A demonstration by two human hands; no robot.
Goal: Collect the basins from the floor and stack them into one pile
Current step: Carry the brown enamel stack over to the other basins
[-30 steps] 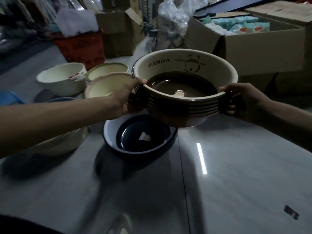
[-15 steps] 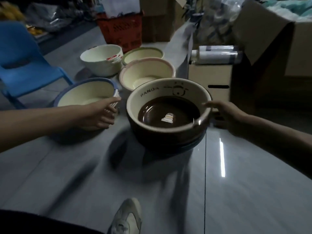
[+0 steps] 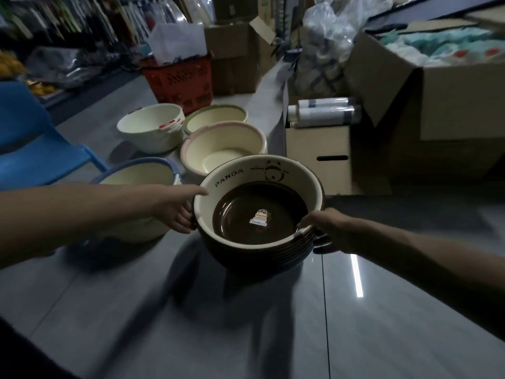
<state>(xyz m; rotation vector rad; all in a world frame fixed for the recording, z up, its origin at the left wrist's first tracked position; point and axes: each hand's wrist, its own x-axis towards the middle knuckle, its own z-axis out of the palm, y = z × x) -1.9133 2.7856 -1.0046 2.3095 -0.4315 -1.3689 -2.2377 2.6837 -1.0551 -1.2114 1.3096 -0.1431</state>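
A stack of brown basins [image 3: 259,250] with a cream inner wall marked PANDA stands in the middle of the grey floor, its lowest rim dark blue. My left hand [image 3: 177,212] grips the left rim, thumb on top. On the right side my right hand [image 3: 325,231] holds the handle. I cannot tell whether the stack rests on the floor or hangs just above it. To the left is a blue-rimmed cream basin [image 3: 131,176]. Behind stand a pink-rimmed basin [image 3: 224,149], a green-rimmed basin [image 3: 216,119] and a plain cream basin [image 3: 150,127].
A blue plastic chair [image 3: 32,149] stands at the left. A red basket [image 3: 180,80] sits behind the basins. Cardboard boxes [image 3: 317,154] with white rolls [image 3: 325,113] and a larger open box [image 3: 451,105] crowd the right side.
The brown stack, held in the air above a dark blue basin, came down into it. My left hand let go, then closed on the rim again.
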